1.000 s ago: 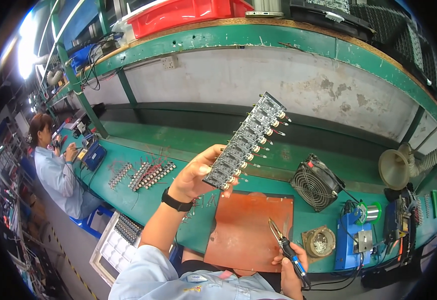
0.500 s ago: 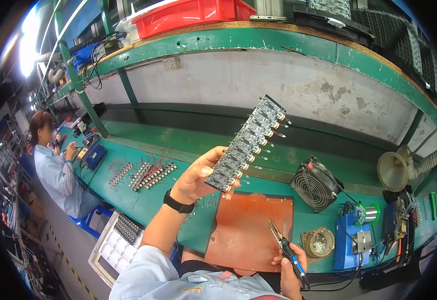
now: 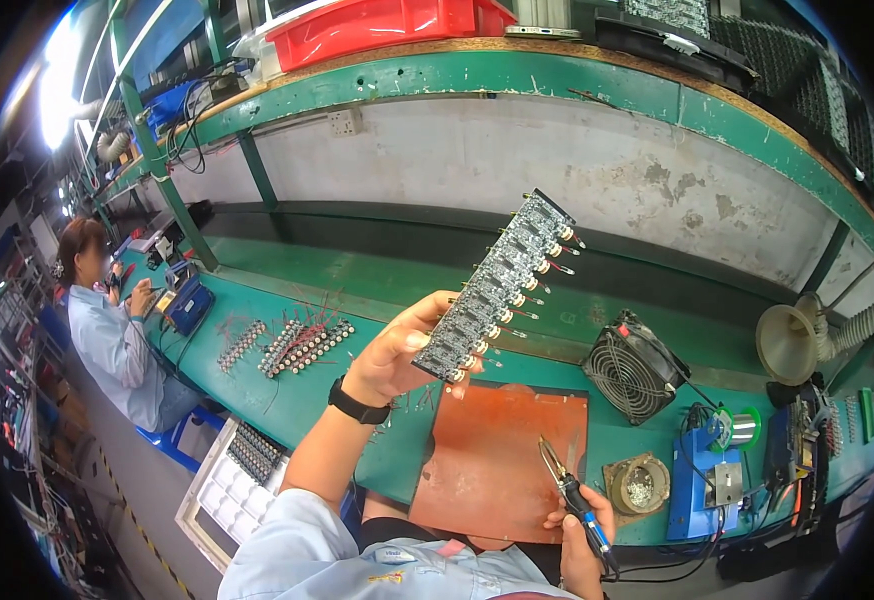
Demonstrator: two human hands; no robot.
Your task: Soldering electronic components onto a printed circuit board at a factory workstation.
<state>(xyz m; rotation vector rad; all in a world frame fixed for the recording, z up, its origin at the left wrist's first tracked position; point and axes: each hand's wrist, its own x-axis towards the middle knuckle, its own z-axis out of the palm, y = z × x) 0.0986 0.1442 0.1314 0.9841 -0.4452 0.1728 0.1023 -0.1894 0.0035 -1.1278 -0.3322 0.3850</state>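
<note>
My left hand (image 3: 394, 362), with a black watch on its wrist, grips the lower end of a circuit board panel (image 3: 497, 285). The panel is held up tilted above the bench, its densely packed face toward me. Along its right edge sits a row of small round parts with short leads. Lower right, my right hand (image 3: 587, 535) is closed round the blue and black handle of a soldering iron (image 3: 579, 505). Its metal tip points up and to the left over a reddish-brown mat (image 3: 497, 465), apart from the panel.
Right of the mat are a round tin (image 3: 639, 484), a black fan (image 3: 637, 368), a blue soldering station (image 3: 697, 485) and a solder spool (image 3: 742, 428). Small wired parts (image 3: 307, 345) lie left on the green bench. A white tray (image 3: 232, 490) stands lower left. A co-worker (image 3: 107, 335) sits far left.
Both hands keep their grips, and the panel stays almost where it was, with only a slight shift of the view.
</note>
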